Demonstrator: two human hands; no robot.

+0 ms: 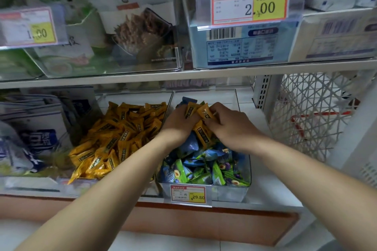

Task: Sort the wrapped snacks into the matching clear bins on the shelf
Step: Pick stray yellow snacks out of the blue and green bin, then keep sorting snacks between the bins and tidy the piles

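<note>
Nearest the camera, both bare forearms run up and inward to one spot. Below the wrists a price tag (187, 193) hangs on the front wall of the right-hand bin (230, 191). Between that wall and the fingers the bin holds blue and green packs (195, 169), heaped loosely.

Farther in, over the back half of this bin, the left hand (176, 121) and right hand (231, 126) come close together over a cluster of stray yellow packs (201, 128), which do not belong among the blue and green. The left fingers (181, 109) are curled round one or two of them. The right fingers (218, 109) pinch another against the thumb. Two packs stand up between the hands, their long axes pointing away from the person and tilted a little toward each other. More yellow ones lie under the palms, lengthwise toward the wrists.

The matching home is the left-hand bin (134, 96), piled with yellow packs (118, 138) of the same print. It sits just left of the left fingers, across the adjoining clear walls. The left hand is therefore the nearer one and the carry should be short and sideways, while the right hand would have to cross over. Judging by the cluster, several strays are left to shift.

Beyond and above the fingers, the upper shelf (142, 76) carries more clear bins with price labels. Right of the right fingers stands a white wire basket (306, 112).
</note>
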